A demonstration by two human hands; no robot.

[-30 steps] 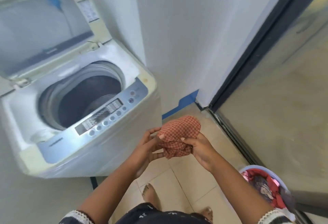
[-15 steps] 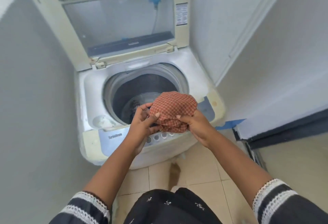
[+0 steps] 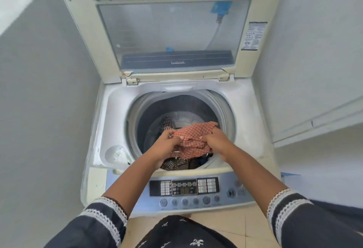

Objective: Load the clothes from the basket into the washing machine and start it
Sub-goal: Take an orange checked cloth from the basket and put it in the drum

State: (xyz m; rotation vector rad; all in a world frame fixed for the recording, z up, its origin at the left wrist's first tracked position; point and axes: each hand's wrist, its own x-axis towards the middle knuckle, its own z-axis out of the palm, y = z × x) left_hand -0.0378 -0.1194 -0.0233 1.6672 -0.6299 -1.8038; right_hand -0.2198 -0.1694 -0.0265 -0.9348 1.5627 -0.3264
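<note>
Both hands, left hand (image 3: 168,145) and right hand (image 3: 216,139), pinch a bunched orange checked cloth (image 3: 193,136) between them over the washing machine (image 3: 110,121) drum; it looks light, soft, floppy, best gripped by gathered folds.

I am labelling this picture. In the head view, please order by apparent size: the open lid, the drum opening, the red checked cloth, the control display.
1. open lid
2. drum opening
3. and 4. red checked cloth and control display: these look similar in extent, and hands cover part of the cloth, so I do not rank them.

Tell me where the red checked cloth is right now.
In the head view, the red checked cloth is bunched between the left hand and right hand, over the open drum, above darker clothes.
</note>
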